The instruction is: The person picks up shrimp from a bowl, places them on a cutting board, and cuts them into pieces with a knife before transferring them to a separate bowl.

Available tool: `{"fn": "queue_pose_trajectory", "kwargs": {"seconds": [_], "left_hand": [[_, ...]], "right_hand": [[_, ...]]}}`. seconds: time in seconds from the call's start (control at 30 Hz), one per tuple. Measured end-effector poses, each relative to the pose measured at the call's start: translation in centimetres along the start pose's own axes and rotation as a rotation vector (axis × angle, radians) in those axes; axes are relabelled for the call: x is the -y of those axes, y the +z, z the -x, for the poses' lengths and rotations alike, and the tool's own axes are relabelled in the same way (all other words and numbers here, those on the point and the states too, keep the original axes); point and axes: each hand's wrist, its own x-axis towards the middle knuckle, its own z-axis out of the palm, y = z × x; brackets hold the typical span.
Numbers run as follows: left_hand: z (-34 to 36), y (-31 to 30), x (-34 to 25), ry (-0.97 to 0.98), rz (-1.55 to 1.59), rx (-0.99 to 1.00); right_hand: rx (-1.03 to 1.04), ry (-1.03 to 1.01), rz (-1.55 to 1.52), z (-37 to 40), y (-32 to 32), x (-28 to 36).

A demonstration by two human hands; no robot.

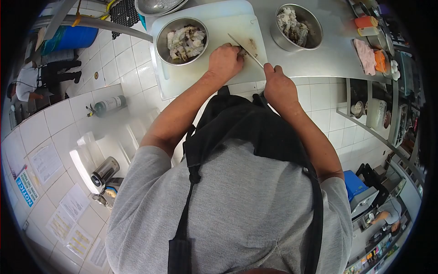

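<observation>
My right hand [279, 86] grips the handle of a knife [248, 52], its blade slanting up and left across the white cutting board [178, 82]. Fingers curled, my left hand [226, 60] presses a small, dark-edged shrimp [242, 52] against the board beside the blade; most of it is hidden by the fingers. To the left, a steel bowl [159, 51] on the board holds raw shrimp [186, 42]. Another, deeper steel bowl [279, 40] stands on the metal counter at the right, with more greyish shrimp [293, 28] inside. Dark scraps lie near the knife.
The steel counter [319, 66] runs along the front. Pink cloth [365, 55] and an orange item [379, 60] lie at its right end. Metal bowls [159, 5] sit at the upper left corner. Two other people work farther off, one at each side.
</observation>
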Motion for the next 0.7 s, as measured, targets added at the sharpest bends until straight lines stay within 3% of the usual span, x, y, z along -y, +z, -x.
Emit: {"fn": "queue_pose_trajectory", "kwargs": {"seconds": [0.37,0.7], "left_hand": [[0.1,-0.1,0.2,-0.045,0.046,0.015],[-0.1,0.5,0.1,-0.086,0.036,0.02]], "right_hand": [[-0.087,-0.042,-0.046,-2.4,-0.5,0.1],[0.066,0.025,0.004,2.0,-2.3,-0.5]]}}
